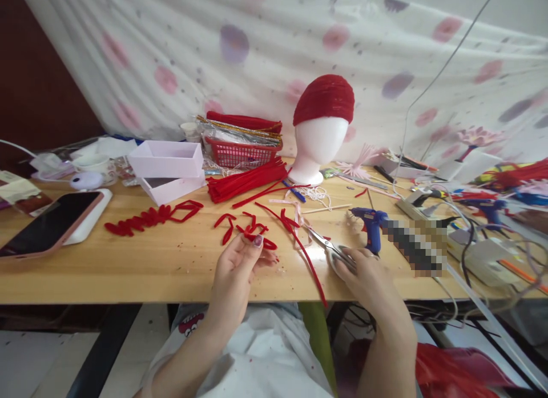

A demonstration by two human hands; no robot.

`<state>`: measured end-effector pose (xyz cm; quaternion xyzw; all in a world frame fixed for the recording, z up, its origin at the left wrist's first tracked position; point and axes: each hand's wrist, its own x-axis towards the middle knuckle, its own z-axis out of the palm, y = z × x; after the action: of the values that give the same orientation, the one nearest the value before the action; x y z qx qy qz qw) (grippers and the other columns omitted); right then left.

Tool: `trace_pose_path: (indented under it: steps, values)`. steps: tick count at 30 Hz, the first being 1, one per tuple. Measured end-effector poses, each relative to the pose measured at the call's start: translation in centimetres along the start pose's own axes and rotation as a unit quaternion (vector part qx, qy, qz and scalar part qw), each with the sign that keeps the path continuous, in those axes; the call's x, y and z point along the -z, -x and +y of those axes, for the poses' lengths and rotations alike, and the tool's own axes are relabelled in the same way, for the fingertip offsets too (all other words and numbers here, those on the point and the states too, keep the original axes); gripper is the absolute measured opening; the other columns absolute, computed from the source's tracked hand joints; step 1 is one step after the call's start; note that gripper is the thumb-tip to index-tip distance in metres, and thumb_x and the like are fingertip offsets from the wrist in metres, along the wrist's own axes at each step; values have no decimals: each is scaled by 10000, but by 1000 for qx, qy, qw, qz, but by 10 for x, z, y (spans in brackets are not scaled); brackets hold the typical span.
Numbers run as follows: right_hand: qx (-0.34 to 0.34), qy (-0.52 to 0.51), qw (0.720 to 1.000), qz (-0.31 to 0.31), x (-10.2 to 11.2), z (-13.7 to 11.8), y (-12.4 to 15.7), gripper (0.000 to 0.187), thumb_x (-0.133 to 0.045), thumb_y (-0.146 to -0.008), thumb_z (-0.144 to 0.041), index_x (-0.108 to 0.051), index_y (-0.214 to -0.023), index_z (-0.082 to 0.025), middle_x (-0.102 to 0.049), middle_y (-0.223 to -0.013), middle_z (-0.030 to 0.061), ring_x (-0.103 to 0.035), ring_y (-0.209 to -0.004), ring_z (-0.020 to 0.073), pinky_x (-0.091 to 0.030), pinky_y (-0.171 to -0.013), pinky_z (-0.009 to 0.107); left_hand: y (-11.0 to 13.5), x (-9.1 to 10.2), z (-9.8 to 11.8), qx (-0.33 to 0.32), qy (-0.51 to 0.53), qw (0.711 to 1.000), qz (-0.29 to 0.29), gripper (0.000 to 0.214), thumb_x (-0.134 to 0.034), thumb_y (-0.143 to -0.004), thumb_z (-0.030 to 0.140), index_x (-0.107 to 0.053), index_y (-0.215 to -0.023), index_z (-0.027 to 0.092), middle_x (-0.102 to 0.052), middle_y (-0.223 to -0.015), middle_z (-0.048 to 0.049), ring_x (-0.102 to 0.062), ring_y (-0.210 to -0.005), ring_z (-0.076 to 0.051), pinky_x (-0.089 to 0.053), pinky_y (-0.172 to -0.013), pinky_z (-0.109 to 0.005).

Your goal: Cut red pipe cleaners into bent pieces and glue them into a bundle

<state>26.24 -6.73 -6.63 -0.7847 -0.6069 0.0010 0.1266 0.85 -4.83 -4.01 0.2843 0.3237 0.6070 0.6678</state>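
My left hand [238, 260] is raised at the table's front edge, fingers curled in a pinch on a small bent piece of red pipe cleaner [262, 240]. My right hand [358, 268] rests on the table and grips the handles of silver scissors [327, 245], blades pointing up-left. A long red pipe cleaner [305, 250] runs diagonally between my hands and over the table edge. Several short red pieces [231, 222] lie just beyond my left hand.
A white foam head with a red cap [322, 124] stands mid-table, beside a bundle of red pipe cleaners [244, 182] and a red basket [240, 152]. Pink boxes [168, 165], a phone [50, 225], a red chain [146, 217] sit left; a blue glue gun [370, 222], cables right.
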Motion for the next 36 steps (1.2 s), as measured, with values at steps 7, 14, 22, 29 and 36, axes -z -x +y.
trace_pose_path:
  steps: [7,14,22,29,36]
  values:
    - [16,-57,998,31,14,13,7,287,-521,-888,-327,-721,-987,-146,-722,-970,176,-694,-888,342,-514,-783,438,-1,-1,7,-9,0,1000,4,285,-888,-687,365,-704,-774,164,-709,-719,10,-667,-645,-105,-554,-652,-207]
    - [-20,-496,867,51,34,6,21,374,-671,-862,-548,-645,-1058,-230,-731,-922,100,-693,-799,268,-554,-726,387,-6,-2,17,12,34,999,0,301,-917,-630,341,-700,-714,150,-698,-650,1,-651,-607,-106,-543,-615,-198]
    - [73,-544,832,-77,10,-52,16,431,-863,-712,-416,-535,-933,-245,-562,-807,-25,-536,-705,166,-459,-634,276,-22,0,30,-9,-10,1000,-18,284,-895,-647,344,-717,-751,148,-730,-708,-12,-686,-633,-126,-566,-651,-224]
    - [135,-490,837,-204,16,-62,30,468,-835,-709,-497,-515,-921,-230,-553,-818,-18,-484,-714,166,-380,-611,271,-44,-3,51,-14,-102,990,-92,228,-827,-715,331,-683,-753,158,-766,-802,-54,-698,-624,-149,-566,-632,-255]
    - [129,-510,815,-242,12,-58,30,537,-854,-655,-567,-527,-919,-232,-558,-778,-22,-461,-617,137,-353,-536,254,-55,-7,61,28,-153,970,-184,145,-781,-765,270,-710,-747,146,-770,-774,-95,-723,-665,-176,-595,-658,-270]
